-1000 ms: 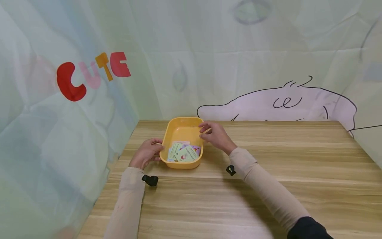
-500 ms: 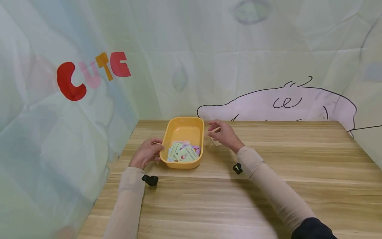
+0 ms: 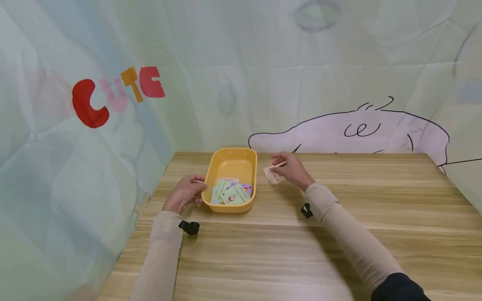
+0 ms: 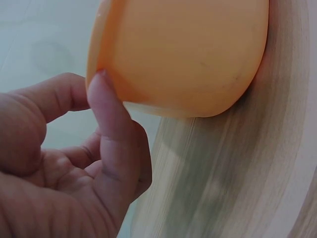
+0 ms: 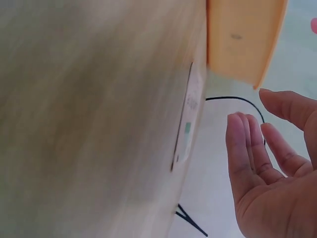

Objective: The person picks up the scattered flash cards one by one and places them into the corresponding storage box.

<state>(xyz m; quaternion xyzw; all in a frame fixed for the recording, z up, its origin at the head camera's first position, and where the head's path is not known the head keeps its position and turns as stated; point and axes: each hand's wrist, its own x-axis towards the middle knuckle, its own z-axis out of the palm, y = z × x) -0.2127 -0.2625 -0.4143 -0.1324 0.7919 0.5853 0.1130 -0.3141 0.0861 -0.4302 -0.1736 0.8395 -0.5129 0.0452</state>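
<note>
A yellow plastic tray [image 3: 235,167] stands at the back left of the table, with several printed cards [image 3: 235,195] lying overlapped in its near end. My left hand [image 3: 185,193] holds the tray's left side; in the left wrist view its fingertips pinch the rim of the tray [image 4: 193,59]. One pale card with lettering [image 3: 272,177] lies on the table just right of the tray. Above that card hovers my right hand [image 3: 295,170], its fingers relaxed. The right wrist view shows the right hand [image 5: 275,168] holding nothing, apart from the flat card [image 5: 188,124].
The wooden table [image 3: 286,251] reaches forward and to the right. A printed cloth backdrop [image 3: 211,83] rises along its back and left edges. A small black device [image 3: 189,227] is strapped at the left wrist, another [image 3: 306,210] at the right.
My right hand has moved right from the tray's right rim, carrying a pale card out, and has let it go on the table. The left hand and tray have not moved.
</note>
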